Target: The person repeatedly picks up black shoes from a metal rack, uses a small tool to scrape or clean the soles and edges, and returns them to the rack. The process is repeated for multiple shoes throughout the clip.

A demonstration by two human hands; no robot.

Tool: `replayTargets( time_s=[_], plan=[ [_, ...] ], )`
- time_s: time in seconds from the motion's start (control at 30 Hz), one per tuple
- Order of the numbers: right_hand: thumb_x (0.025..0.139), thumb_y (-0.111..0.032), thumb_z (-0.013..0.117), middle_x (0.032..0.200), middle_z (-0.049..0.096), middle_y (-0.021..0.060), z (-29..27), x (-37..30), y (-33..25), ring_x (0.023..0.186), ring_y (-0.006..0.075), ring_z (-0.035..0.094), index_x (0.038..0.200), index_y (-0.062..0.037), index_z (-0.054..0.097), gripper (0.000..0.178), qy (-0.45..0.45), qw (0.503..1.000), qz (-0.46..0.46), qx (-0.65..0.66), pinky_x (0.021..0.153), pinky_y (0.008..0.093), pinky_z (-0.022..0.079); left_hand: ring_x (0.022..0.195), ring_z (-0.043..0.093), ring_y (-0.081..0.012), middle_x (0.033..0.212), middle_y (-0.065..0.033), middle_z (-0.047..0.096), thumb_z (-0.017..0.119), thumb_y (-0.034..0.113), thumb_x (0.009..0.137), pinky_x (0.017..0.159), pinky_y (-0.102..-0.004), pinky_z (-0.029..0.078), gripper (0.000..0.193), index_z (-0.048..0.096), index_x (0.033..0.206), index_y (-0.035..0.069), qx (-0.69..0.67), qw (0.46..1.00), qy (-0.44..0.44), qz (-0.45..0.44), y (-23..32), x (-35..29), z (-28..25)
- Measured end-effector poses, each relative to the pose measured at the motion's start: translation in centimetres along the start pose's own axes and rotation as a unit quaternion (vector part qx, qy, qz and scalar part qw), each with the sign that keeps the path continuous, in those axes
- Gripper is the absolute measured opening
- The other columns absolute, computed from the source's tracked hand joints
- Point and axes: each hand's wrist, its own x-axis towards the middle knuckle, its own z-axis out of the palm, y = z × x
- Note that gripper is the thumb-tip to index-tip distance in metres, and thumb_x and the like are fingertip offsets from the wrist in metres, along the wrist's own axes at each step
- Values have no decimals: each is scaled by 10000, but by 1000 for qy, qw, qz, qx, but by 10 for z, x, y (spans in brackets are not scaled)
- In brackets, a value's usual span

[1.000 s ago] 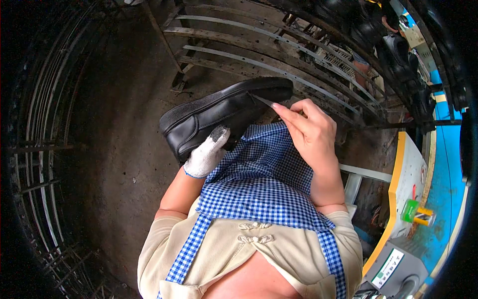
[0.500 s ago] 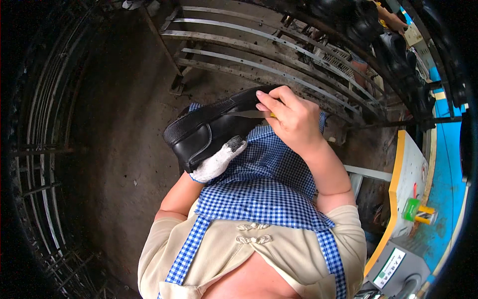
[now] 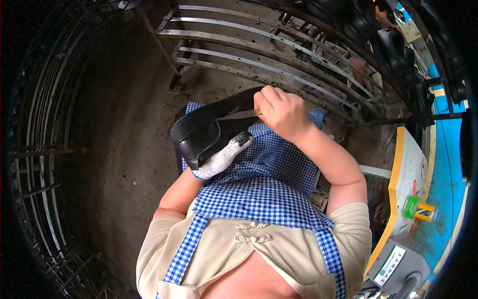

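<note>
A black leather shoe (image 3: 199, 144) lies on its side in front of my apron, its sole edge facing away. My left hand (image 3: 222, 158), in a white glove with a dark thumb tip, is closed around its near side; most of the fingers are hidden behind the shoe. Bare and closed, my right hand (image 3: 285, 112) grips a thin-bladed knife (image 3: 238, 115) with a bit of yellow showing by the fingers. The blade lies along the seam between upper and sole, its tip touching the shoe.
Metal racks (image 3: 219, 37) stand ahead, with another rack (image 3: 37, 184) on the left. Black shoes (image 3: 396, 55) hang at upper right, near another person's arm. A blue bench (image 3: 450, 164) on the right carries a green-and-yellow container (image 3: 418, 209) and a grey machine (image 3: 401, 261).
My right hand has shifted slightly left and turned, and more of the knife blade now shows against the shoe. The shoe and gloved left hand have moved slightly to the right.
</note>
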Motion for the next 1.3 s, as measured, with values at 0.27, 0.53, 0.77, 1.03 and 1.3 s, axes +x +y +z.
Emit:
replayTargets(
  time_s=[0.27, 0.53, 0.77, 1.03, 1.3],
  plan=[
    [812, -148, 704, 869, 616, 57, 8, -16, 57, 690, 199, 654, 862, -74, 616, 125, 93, 939, 284, 167, 598, 305, 517, 1200, 544, -243, 1284, -151, 569, 516, -7, 915, 1018, -344, 446, 357, 533, 1271, 10, 200, 969, -85, 115, -31, -3, -32],
    [734, -292, 821, 1223, 639, 123, -14, -55, 35, 1100, 234, 625, 1233, -95, 610, 576, -67, 834, 306, 455, 939, 365, 499, 1117, 607, -253, 1247, -141, 598, 609, 205, 910, 964, -372, 488, 366, 580, 1206, -8, -131, 991, 18, 5, 6, 7, -28],
    [765, -486, 753, 1100, 656, 218, -17, -44, 21, 1017, 351, 648, 1391, -159, 453, 767, -232, 870, 293, 321, 896, 440, 506, 991, 616, -217, 1094, -116, 671, 685, 221, 856, 884, -353, 491, 345, 639, 1125, 9, 151, 982, -101, 43, 70, 11, -48],
    [883, -229, 697, 1118, 654, 26, -20, -44, 64, 1017, 118, 592, 1243, -18, 594, 429, -80, 696, 366, 612, 935, 289, 449, 1239, 509, -349, 1284, -197, 539, 885, 339, 613, 1049, -447, 391, 924, 452, 1359, 8, 432, 722, 186, 507, 111, -19, -70],
    [909, -409, 640, 1167, 645, 63, -41, -10, 72, 965, 164, 623, 1321, -12, 518, 586, 82, 672, 217, 704, 911, 315, 464, 1261, 479, -265, 1348, -147, 493, 906, 271, 585, 1074, -412, 376, 942, 428, 1353, 8, 66, 940, 10, 333, 95, 1, -84]
  ],
)
